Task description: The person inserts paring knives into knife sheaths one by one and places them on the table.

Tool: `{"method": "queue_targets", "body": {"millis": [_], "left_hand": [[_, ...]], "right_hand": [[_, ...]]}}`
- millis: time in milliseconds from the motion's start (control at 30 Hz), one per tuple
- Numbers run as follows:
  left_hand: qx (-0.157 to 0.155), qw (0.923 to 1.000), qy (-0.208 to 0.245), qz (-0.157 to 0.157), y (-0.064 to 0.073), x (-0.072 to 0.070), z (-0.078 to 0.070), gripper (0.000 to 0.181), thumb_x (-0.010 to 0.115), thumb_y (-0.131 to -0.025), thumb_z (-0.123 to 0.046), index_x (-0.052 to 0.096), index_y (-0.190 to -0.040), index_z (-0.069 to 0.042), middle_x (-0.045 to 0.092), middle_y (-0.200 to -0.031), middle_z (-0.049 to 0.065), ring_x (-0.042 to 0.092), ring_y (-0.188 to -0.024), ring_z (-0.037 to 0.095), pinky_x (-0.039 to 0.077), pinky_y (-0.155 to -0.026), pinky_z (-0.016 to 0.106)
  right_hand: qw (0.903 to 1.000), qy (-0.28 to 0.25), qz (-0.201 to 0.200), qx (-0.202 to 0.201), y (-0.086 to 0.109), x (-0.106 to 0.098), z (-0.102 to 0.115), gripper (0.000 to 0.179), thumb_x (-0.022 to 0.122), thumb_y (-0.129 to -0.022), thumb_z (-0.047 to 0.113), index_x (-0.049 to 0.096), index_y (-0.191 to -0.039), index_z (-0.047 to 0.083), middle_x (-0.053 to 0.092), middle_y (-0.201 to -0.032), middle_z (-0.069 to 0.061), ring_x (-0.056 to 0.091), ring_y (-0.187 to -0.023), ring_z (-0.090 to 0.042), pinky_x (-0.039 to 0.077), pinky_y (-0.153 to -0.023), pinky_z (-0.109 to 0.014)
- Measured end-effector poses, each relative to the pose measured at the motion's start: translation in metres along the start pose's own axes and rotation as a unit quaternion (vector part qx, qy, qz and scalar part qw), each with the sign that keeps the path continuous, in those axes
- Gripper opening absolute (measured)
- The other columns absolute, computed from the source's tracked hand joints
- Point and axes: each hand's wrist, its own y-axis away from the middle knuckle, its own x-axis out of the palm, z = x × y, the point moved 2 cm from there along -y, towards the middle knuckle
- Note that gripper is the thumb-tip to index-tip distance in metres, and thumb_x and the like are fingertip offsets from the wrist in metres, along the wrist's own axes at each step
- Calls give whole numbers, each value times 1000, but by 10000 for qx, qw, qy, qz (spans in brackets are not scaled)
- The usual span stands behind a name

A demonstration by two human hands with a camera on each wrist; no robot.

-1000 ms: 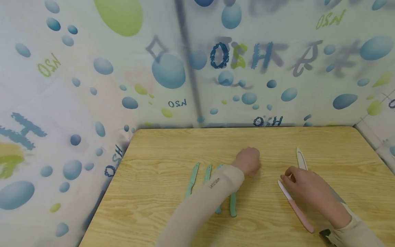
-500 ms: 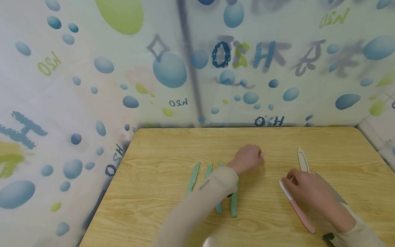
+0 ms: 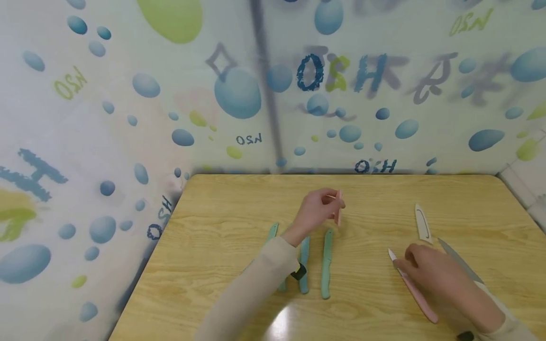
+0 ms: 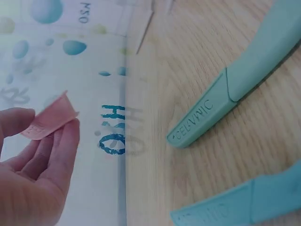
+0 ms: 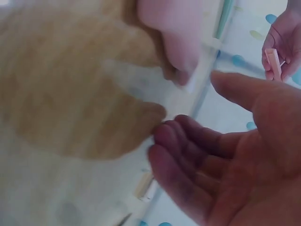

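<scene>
My left hand [image 3: 313, 208] pinches a pink knife sheath [image 4: 51, 117] between thumb and fingers, above the back middle of the table. Its open end shows in the right wrist view. Over the right side, my right hand [image 3: 448, 284] has its fingers loosely bent and holds nothing. Below its fingertips lies a pink-handled knife [image 3: 420, 299], its bare white blade pointing away. A grey knife blade [image 3: 460, 260] shows just beyond the right hand, its handle hidden by the forearm. A white sheath [image 3: 422, 222] lies behind them.
Sheathed knives lie side by side left of centre on the wooden table [image 3: 204, 246]: a green one [image 3: 326, 265], a blue one [image 3: 304, 280] and further green ones [image 3: 274, 230] partly under my left sleeve. A patterned wall [image 3: 239, 156] borders the table's back edge.
My left hand has moved left and turned, bringing the pink sheath into sight. The right-hand green knife is now uncovered by the sleeve. My right hand stays by the pink knife, shifting slightly.
</scene>
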Motion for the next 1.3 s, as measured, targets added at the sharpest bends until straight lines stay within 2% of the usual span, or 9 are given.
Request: {"method": "queue_targets", "body": {"millis": [133,300,467,633,767,933,1100,1300], "left_hand": [[-259,9925,1165,-250,8,-13,5,23,69,-101,-20,72,-121,-9,76,-103,9,73,-94,27,64,-80,36],[-430,9766,2031,-566,15,-26,11,25,67,-101,-14,70,-124,-6,75,-109,15,73,-96,31,64,-83,39],[-585,9551,2810,-738,18,-37,13,31,64,-102,-12,65,-131,-1,72,-111,15,72,-98,28,63,-84,35],[-800,9297,3470,-939,20,-46,10,41,65,-104,-14,56,-139,4,70,-108,9,72,-90,18,63,-82,29],[-901,9150,3796,-1027,22,-50,10,45,66,-103,-14,52,-142,5,67,-108,9,72,-89,17,62,-82,27],[-851,9082,3951,-1088,26,-53,13,42,64,-105,-15,53,-140,4,66,-104,7,71,-90,17,62,-82,26],[-779,9001,4116,-1200,30,-54,16,34,63,-105,-13,56,-133,3,67,-101,7,73,-89,17,62,-81,26],[-697,8914,4288,-1290,36,-54,18,34,60,-107,-13,49,-134,4,72,-106,8,75,-92,19,62,-85,27]], "right_hand": [[9993,66,350,143,4,0,-1,44,67,-98,49,55,-85,9,47,-69,-2,41,-61,-17,32,-55,-30],[9971,176,715,174,11,-2,-1,50,70,-94,55,54,-78,11,49,-66,0,42,-58,-15,31,-53,-29],[9957,271,882,50,14,-4,-1,48,70,-94,54,56,-75,13,50,-65,2,42,-57,-14,31,-52,-28],[9930,209,1161,53,16,-4,2,53,69,-94,54,60,-58,16,52,-59,2,39,-55,-12,29,-51,-27],[9913,107,1310,94,15,-2,3,53,69,-96,49,61,-54,18,53,-55,2,37,-52,-11,28,-50,-26],[9916,8,1288,73,13,0,1,46,69,-97,42,61,-60,17,53,-52,3,36,-50,-10,26,-49,-25],[9939,-53,1100,42,9,0,-2,34,67,-100,38,59,-77,15,54,-63,2,47,-56,-15,35,-52,-28],[9970,-3,750,203,5,-2,-1,31,60,-104,41,55,-85,16,51,-68,0,46,-59,-16,34,-51,-29]]}}
